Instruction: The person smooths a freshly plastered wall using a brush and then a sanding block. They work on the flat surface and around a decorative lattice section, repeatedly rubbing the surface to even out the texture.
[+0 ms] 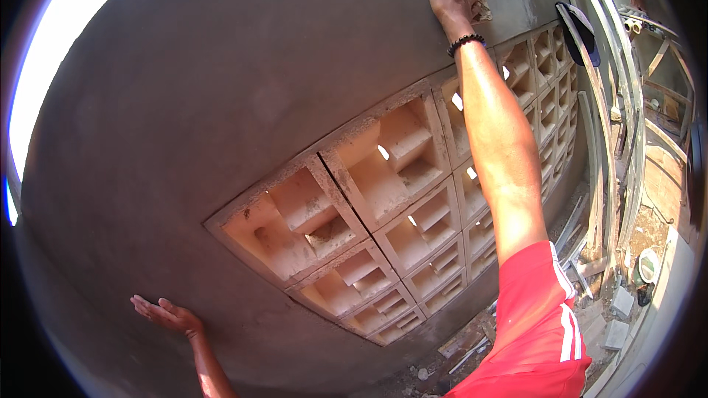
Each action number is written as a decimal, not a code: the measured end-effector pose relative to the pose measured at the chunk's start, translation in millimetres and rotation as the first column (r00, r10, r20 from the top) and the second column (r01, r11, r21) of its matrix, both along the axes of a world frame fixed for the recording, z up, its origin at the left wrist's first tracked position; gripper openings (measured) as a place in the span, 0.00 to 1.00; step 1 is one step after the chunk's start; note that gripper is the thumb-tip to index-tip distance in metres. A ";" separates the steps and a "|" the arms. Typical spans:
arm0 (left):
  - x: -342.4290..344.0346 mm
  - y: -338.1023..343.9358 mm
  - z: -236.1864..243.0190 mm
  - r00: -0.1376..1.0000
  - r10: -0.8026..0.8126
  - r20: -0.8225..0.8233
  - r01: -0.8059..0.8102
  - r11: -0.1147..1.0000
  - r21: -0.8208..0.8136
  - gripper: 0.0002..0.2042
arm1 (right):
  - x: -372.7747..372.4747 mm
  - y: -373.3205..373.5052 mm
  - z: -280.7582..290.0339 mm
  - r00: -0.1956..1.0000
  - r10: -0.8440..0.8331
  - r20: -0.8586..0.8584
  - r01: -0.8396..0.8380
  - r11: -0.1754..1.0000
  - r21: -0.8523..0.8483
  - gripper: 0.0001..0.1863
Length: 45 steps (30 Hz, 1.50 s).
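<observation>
My right arm, in a red sleeve with white stripes, reaches far up the grey plastered wall (221,74). High on that wall, my right hand (450,1) is closed around a tan, crumpled piece that looks like paper or cardboard (481,12); its exact kind is unclear. A dark beaded bracelet (465,43) circles that wrist. Lower left, my left hand (168,315) is open and holds nothing, fingers stretched out close to the plaster; whether it touches the wall I cannot tell. Between the hands a panel of pale hollow vent blocks (383,232) is set into the wall, partly behind my right forearm.
A dark cap (580,33) hangs at the panel's far right end. Long poles (627,103) lean upright at the right. Below them lie rubble, a white-rimmed bucket (648,266) and grey blocks (621,302). Bright sky shows at the upper left.
</observation>
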<state>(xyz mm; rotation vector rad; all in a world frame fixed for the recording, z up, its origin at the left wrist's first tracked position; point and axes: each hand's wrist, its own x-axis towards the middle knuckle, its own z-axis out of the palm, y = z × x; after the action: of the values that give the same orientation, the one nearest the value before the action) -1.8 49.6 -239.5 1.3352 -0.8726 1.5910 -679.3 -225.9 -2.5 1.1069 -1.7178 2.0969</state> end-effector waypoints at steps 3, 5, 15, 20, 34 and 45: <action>1.9 -1.5 1.9 0.999 0.032 -0.020 -0.032 0.999 0.012 0.27 | 150.8 17.2 -31.1 0.922 0.001 -0.388 -0.186 0.880 -0.438 0.35; 4.0 2.4 0.8 0.998 0.055 0.004 -0.056 0.998 0.026 0.28 | 245.6 64.6 -50.3 0.696 -0.001 -0.718 -0.435 0.796 -0.422 0.34; 0.5 1.3 0.4 1.000 0.005 -0.019 -0.005 1.000 0.008 0.29 | 15.2 -26.8 47.8 0.961 0.067 -0.269 -0.134 0.961 -0.240 0.35; -6.6 -0.8 0.0 0.999 0.022 -0.029 -0.021 1.000 0.008 0.29 | 115.1 5.0 -43.9 0.872 0.048 -0.488 -0.236 0.913 -0.333 0.35; -10.6 -4.4 -3.4 0.983 -0.037 -0.179 0.044 0.999 0.033 0.34 | -64.3 -82.2 45.7 0.977 0.013 -0.213 -0.052 0.982 -0.182 0.39; -16.5 2.0 2.1 0.968 -0.071 -0.240 0.095 0.991 0.089 0.38 | 499.3 172.7 58.4 0.564 -0.293 -0.772 -0.411 0.711 -0.571 0.35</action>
<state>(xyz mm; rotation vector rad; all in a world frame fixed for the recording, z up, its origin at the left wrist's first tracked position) -18.2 51.6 -237.4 1.5037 -0.8578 1.3059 -180.0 -53.2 55.9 1.5001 -0.3262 1.5152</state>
